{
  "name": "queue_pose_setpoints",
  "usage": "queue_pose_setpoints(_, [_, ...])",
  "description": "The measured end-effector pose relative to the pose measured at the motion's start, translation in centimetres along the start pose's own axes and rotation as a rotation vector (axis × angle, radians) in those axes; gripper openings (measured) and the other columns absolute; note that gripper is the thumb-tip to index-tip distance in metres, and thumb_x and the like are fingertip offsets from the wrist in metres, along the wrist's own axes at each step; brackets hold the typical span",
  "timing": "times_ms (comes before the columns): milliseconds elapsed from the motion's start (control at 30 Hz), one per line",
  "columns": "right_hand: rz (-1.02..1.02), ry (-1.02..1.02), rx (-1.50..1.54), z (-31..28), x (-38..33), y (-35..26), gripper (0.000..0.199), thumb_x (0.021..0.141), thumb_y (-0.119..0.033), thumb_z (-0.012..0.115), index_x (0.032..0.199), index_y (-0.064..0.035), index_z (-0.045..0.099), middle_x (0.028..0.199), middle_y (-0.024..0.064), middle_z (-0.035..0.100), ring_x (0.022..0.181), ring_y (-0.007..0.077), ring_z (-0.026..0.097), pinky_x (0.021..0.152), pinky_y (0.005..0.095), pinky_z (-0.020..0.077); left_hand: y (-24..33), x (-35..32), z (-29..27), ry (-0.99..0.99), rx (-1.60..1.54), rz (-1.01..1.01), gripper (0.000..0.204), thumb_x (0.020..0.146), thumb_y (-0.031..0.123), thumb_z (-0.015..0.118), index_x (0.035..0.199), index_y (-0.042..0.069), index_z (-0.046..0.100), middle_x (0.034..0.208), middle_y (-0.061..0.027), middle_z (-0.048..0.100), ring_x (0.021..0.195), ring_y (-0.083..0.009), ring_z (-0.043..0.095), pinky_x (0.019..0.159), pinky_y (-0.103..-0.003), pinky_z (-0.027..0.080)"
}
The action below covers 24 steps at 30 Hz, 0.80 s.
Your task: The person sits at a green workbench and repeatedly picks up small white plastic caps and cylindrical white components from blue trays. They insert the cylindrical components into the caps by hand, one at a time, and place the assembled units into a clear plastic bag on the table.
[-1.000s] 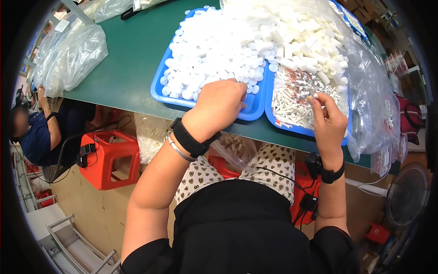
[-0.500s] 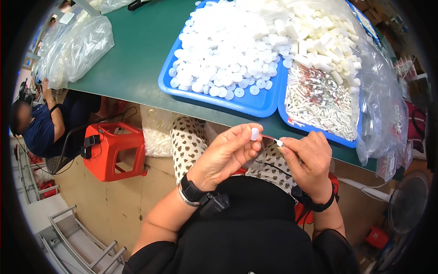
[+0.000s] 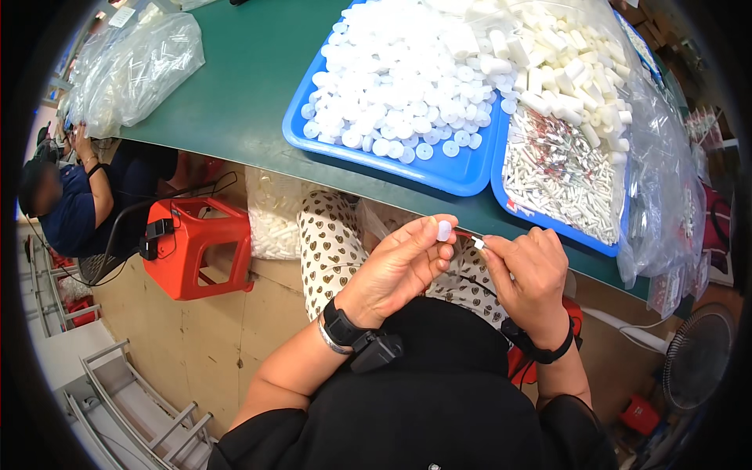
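The person wears a black short-sleeved top and cream trousers [image 3: 329, 243] dotted with small dark hearts. Below the left hand [image 3: 399, 266] sit a black wristband with a boxy module and a thin silver bangle; below the right hand [image 3: 533, 274], a black band.

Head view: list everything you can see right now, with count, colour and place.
Table: one, green top, upper frame.
Blue trays: two, side by side on the table.
Round caps: many, white, heaped in the left tray.
Small tubes: many, white with some red, in the right tray.
Plastic bags: clear, on the table's left end; another at its right edge.
Stool: one, red, under the table.
Co-worker: one, dark blue top, seated far left.
Fan: one, lower right.
Left hand: pinches a white cap.
Right hand: pinches a thin white-tipped piece.
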State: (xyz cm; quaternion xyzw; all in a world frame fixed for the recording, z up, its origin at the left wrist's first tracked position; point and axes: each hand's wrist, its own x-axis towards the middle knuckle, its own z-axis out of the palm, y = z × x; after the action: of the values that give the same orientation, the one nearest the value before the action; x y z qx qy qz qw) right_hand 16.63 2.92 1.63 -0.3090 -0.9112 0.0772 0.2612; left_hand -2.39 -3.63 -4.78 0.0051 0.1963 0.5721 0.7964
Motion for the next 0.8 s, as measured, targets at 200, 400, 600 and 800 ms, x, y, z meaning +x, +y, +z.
queue_pose_setpoints(200, [-0.048,-0.008,-0.029,0.02,-0.12,-0.20,0.021,0.072,-0.005,0.078,0.091,-0.0051,0.069,0.063,0.0018,0.046,0.058,0.0203,0.044,0.056,0.0345,0.0333,-0.39,-0.04,0.22,0.068,0.068,0.057,0.031,0.098,0.022,0.062,0.120,0.001,0.058,0.098,-0.0011,0.063,0.087,-0.0085,0.059,0.079,-0.023,0.051])
queue_pose_setpoints(400, [-0.087,0.022,-0.106,0.02,-0.14,-0.23,0.024,0.069,-0.003,0.078,0.092,-0.0048,0.069,0.063,0.0011,0.043,0.057,0.0193,0.043,0.056,0.0338,0.0328,-0.68,-0.14,0.44,0.128,0.180,0.100,0.030,0.097,0.020,0.063,0.120,0.001,0.059,0.099,-0.0015,0.063,0.087,-0.0081,0.059,0.080,-0.023,0.051])
queue_pose_setpoints(600, [-0.116,0.010,-0.105,0.04,-0.19,-0.22,0.024,0.069,-0.002,0.076,0.091,-0.0051,0.069,0.063,0.0010,0.044,0.057,0.0188,0.043,0.055,0.0334,0.0322,-0.34,-0.10,0.39,0.115,0.121,0.063,0.031,0.097,0.021,0.063,0.120,0.000,0.059,0.098,-0.0014,0.062,0.087,-0.0080,0.060,0.080,-0.023,0.051])
queue_pose_setpoints(800, [-0.106,-0.012,-0.040,0.15,-0.15,-0.46,0.020,0.072,-0.003,0.075,0.091,-0.0056,0.068,0.064,0.0014,0.047,0.057,0.0193,0.044,0.056,0.0337,0.0327,-0.81,-0.10,0.32,0.087,0.189,0.024,0.029,0.098,0.021,0.061,0.119,0.001,0.061,0.098,-0.0020,0.065,0.087,-0.0091,0.060,0.078,-0.023,0.050])
